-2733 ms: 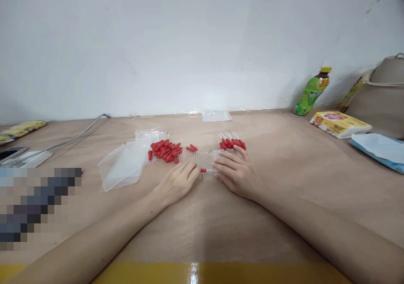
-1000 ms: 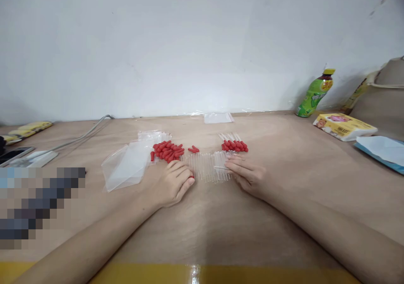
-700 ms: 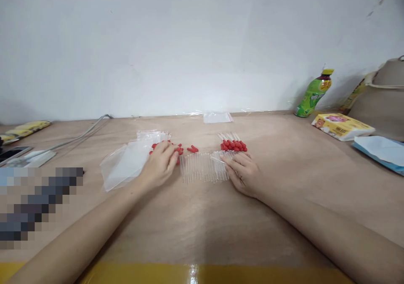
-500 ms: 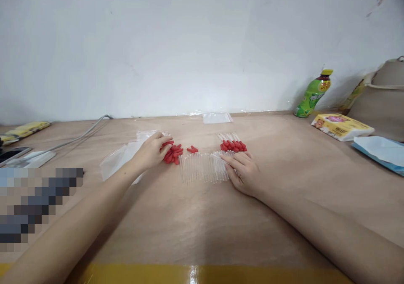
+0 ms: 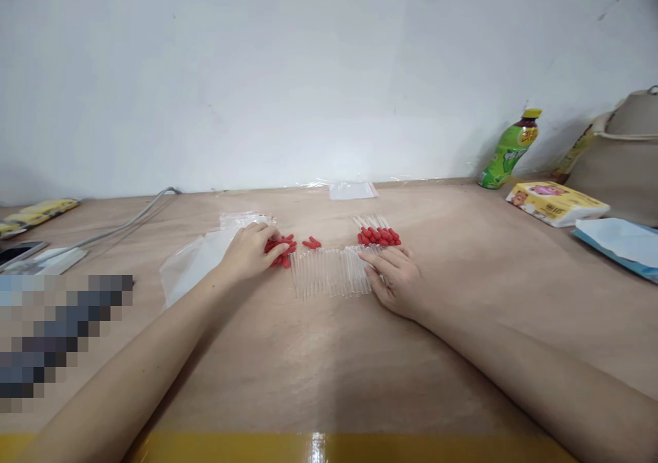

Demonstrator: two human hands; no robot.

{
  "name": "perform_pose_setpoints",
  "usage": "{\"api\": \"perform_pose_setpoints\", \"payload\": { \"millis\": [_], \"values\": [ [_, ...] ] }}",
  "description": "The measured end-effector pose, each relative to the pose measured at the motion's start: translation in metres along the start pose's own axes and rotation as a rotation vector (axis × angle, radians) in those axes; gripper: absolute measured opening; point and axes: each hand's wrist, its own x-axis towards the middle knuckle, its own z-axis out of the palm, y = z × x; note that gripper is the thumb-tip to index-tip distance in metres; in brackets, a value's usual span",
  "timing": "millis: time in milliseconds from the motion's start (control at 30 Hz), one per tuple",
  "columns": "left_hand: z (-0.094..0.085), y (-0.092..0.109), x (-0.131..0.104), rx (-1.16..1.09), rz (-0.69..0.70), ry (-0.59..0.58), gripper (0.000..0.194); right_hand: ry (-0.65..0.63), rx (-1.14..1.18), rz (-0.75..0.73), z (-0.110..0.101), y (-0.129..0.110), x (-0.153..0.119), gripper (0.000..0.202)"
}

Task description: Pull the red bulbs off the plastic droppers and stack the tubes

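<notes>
My left hand point(image 5: 250, 249) is at a heap of small red rubber bulbs point(image 5: 286, 260), thumb and fingers closed around some at its left edge. The fingertips partly hide which bulb they grip. Two or three more red bulbs point(image 5: 311, 243) lie just right of the heap. A row of thin clear tubes point(image 5: 313, 274) lies side by side in the middle. Over the row's right end, my right hand point(image 5: 395, 278) pinches a slanted clear tube point(image 5: 354, 251) at its fingertips. Beyond that hand lies a bunch of tubes with red bulbs fitted point(image 5: 379, 236).
Clear plastic bags point(image 5: 192, 264) lie under and left of my left hand, another bag point(image 5: 353, 190) near the wall. At right stand a green bottle point(image 5: 508, 151), a tissue pack point(image 5: 558, 204) and a blue packet point(image 5: 617, 243). A cable point(image 5: 138, 215) and phone point(image 5: 20, 254) are at left.
My left hand has shifted slightly down, its thumb and fingers now further over the red bulbs. My right hand stays almost where it was; the view has tilted a little.
</notes>
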Motion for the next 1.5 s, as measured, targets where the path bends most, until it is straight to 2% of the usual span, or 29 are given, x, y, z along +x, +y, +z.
{"api": "perform_pose_setpoints", "payload": {
  "millis": [100,167,233,300,367,467,600,700,933,1100,1200,1300,1400,1500],
  "values": [
    [-0.001,-0.001,0.001,-0.002,0.012,0.048,0.025,0.017,-0.007,-0.002,0.001,-0.001,0.0,0.02],
    [0.0,0.005,0.001,0.003,0.024,0.124,0.025,0.033,-0.007,-0.006,0.003,0.0,0.0,0.018],
    [0.001,0.017,-0.002,-0.012,0.046,0.208,0.024,0.055,-0.004,-0.002,0.005,0.001,0.0,0.017],
    [0.005,0.036,-0.009,-0.069,0.091,0.242,0.025,0.074,-0.008,0.02,0.006,0.001,0.0,0.016],
    [0.01,0.057,-0.02,-0.141,0.18,0.16,0.027,0.076,-0.02,0.049,0.005,0.001,0.003,0.016],
    [0.02,0.081,-0.034,-0.193,0.255,0.048,0.047,0.047,-0.038,0.092,0.003,-0.002,0.01,0.017],
    [0.03,0.096,-0.036,-0.139,0.206,-0.025,0.085,-0.036,-0.082,0.081,0.006,-0.01,0.02,0.018],
    [0.034,0.1,-0.03,-0.116,0.157,-0.032,0.095,-0.117,-0.139,0.05,0.012,-0.016,0.025,0.018],
    [0.039,0.097,-0.027,-0.112,0.119,-0.028,0.083,-0.3,-0.112,0.141,0.015,-0.03,0.027,0.017],
    [0.041,0.092,-0.028,-0.117,0.144,-0.043,0.078,-0.406,0.005,0.214,0.007,-0.035,0.031,0.045],
    [0.04,0.093,-0.029,-0.138,0.124,-0.051,0.081,-0.378,0.034,0.226,0.003,-0.03,0.03,0.045],
    [0.036,0.093,-0.03,-0.158,0.133,-0.055,0.084,-0.289,0.044,0.233,-0.002,-0.021,0.023,0.035],
    [0.029,0.091,-0.026,-0.173,0.151,-0.001,0.063,-0.164,0.045,0.204,-0.006,-0.012,0.012,0.025],
    [0.024,0.094,-0.009,-0.212,0.104,0.074,0.039,-0.097,0.042,0.125,-0.009,-0.005,0.001,0.018]
  ]
}}
